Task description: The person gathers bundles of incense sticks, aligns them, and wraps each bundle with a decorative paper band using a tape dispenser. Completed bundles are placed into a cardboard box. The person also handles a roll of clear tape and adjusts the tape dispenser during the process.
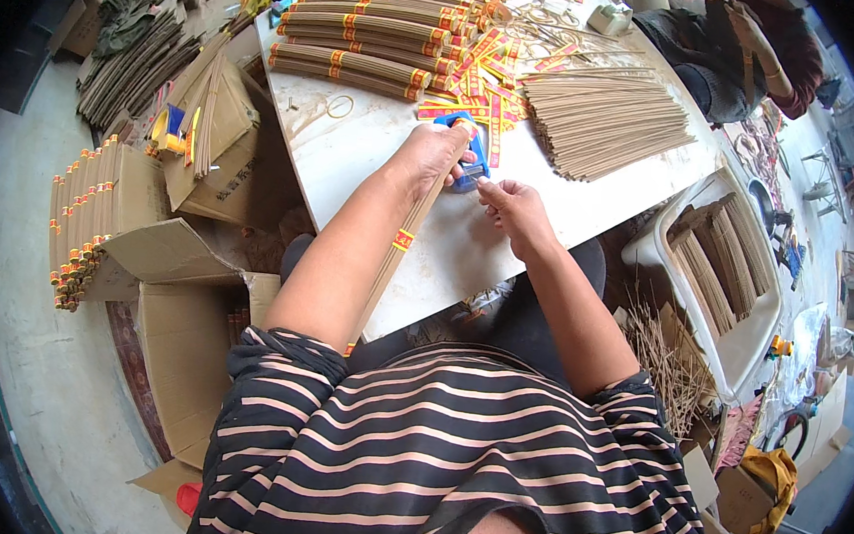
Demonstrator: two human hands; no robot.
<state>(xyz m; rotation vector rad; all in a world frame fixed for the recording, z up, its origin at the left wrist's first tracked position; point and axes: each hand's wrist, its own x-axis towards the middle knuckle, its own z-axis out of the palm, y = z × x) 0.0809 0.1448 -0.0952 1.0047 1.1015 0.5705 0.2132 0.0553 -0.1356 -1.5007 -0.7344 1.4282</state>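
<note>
My left hand is wrapped round a slim bundle of brown incense sticks, which slants along the inside of my forearm toward my body. A red and yellow paper band circles the bundle partway down. Just beyond the hand stands a blue tape dispenser, partly hidden by my fingers. My right hand is beside the dispenser's near end, thumb and forefinger pinched together. Whatever lies between those fingertips is too small to make out.
Banded incense bundles are stacked at the table's far left. Loose red and yellow labels lie by a fan of loose sticks. A white tub stands right, an open carton left. Other people sit across the table.
</note>
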